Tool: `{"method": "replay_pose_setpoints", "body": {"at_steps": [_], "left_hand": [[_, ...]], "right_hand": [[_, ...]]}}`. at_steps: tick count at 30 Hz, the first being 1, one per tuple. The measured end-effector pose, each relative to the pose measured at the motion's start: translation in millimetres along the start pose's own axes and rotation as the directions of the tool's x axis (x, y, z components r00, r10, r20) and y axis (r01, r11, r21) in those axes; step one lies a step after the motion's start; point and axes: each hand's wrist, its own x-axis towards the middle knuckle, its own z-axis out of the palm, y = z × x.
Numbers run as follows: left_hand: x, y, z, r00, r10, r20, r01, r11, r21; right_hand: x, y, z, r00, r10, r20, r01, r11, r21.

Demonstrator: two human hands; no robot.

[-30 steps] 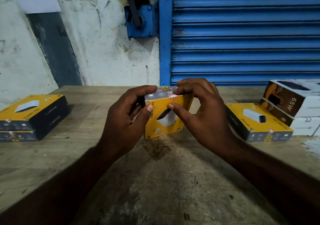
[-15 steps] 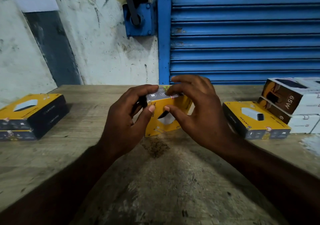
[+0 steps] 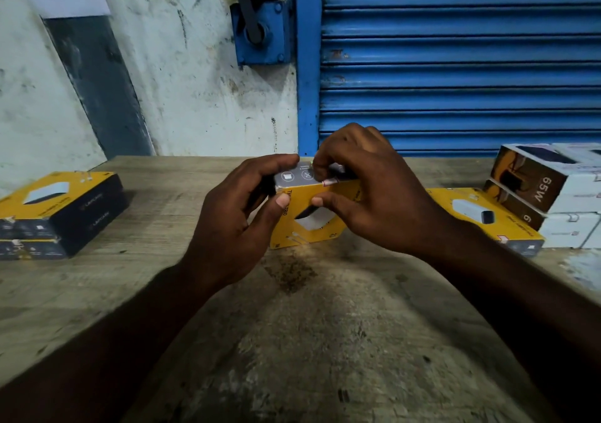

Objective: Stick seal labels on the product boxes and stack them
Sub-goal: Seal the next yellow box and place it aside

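A yellow product box (image 3: 309, 221) stands on its edge in the middle of the wooden table (image 3: 292, 341), its grey end flap facing up. My left hand (image 3: 237, 217) grips its left side, thumb on the yellow face. My right hand (image 3: 367, 195) holds the right side, fingertips pressing on a small red and white seal label (image 3: 330, 181) at the top edge. Two yellow and black boxes (image 3: 58, 211) lie stacked at the left. Another yellow box (image 3: 481, 221) lies flat at the right.
Brown and white boxes (image 3: 546, 191) marked 65W are stacked at the far right of the table. A blue roller shutter (image 3: 455, 58) and a stained white wall (image 3: 182, 81) stand behind the table's back edge.
My right hand's fingers have slid along the top flap and curled over the seal label. The box and my left hand have stayed almost in place.
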Motion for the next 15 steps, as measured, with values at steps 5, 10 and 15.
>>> {"method": "replay_pose_setpoints", "body": {"at_steps": [5,10,15], "left_hand": [[-0.1,-1.5,-1.0,1.0,0.0,0.0,0.0,1.0,0.02],[-0.7,-2.2,-1.7,1.0,-0.017,-0.001,0.017,0.999,0.027],[-0.7,-1.5,-1.2,1.0,-0.019,-0.003,0.019,0.999,0.033]], "right_hand": [[0.9,0.2,0.8,1.0,-0.007,0.018,0.008,1.0,-0.008],[2.4,-3.5,2.4,1.0,-0.006,0.025,0.007,1.0,-0.013],[2.9,-4.0,2.5,1.0,-0.016,0.027,0.016,1.0,-0.013]]}}
